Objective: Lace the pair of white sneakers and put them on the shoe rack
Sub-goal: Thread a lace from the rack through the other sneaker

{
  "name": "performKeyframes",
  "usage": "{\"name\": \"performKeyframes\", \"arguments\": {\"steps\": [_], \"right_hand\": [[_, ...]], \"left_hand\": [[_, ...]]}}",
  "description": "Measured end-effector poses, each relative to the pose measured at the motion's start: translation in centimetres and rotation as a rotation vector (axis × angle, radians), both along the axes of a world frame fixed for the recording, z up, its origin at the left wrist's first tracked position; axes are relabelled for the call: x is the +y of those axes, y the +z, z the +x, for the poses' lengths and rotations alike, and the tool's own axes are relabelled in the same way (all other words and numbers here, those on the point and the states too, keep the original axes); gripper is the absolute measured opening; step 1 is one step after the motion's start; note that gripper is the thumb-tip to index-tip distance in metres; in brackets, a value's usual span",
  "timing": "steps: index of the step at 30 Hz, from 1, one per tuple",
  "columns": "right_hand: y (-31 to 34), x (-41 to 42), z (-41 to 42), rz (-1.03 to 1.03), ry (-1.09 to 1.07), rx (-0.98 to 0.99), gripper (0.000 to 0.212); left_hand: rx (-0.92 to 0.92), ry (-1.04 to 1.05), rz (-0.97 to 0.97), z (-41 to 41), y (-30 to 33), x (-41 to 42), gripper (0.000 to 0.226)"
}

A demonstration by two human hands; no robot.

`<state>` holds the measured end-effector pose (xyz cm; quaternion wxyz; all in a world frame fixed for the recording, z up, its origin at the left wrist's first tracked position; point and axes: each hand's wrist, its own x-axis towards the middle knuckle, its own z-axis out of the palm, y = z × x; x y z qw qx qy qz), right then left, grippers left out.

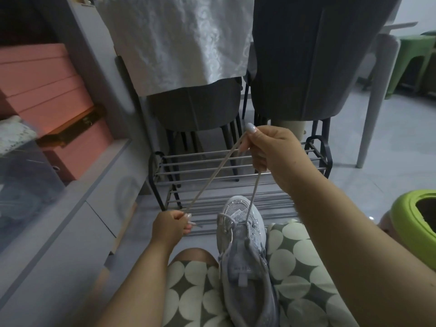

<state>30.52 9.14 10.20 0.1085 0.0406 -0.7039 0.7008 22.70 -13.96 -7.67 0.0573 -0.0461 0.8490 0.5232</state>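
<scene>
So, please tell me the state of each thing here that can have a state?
Sneaker: lying on the lap, toe pointing away, only partly laced.
Lace: pulled taut, running from the sneaker up through both hands.
Right hand: raised, gripping the lace.
Left hand: low, pinching the lace near its tip.
Shoe rack: standing on the floor, no shoes on it.

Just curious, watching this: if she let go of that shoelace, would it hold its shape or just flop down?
It would probably flop. The shoelace looks straight only because the right hand and left hand pull it taut. It is thin and cord-like, so likely light. Its lower run is threaded into the sneaker, so it should dangle rather than fall away.
</scene>
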Motion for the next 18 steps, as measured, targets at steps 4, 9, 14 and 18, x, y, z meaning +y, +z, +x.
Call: {"name": "performKeyframes", "arguments": {"steps": [4,9,14,18], "right_hand": [[-0.8,0.3,-0.6,0.039,-0.024,-0.030,0.040],[-2.2,0.6,-1.6,0.105,-0.034,-0.087,0.041],[-4.5,1.2,-2.4,0.297,-0.141,-0.141,0.039],[-6.6,1.5,-2.4,0.963,-0.274,-0.224,0.047]], "left_hand": [[-0.108,0.055,0.137,0.4,-0.2,0.4,0.021],[-0.127,0.031,0.358,1.8,2.3,1.6,0.006],[-0.185,-0.007,0.613,4.3,4.1,2.7,0.007],[-0.171,-0.005,0.623,6.1,4.0,3.5,0.009]]}}
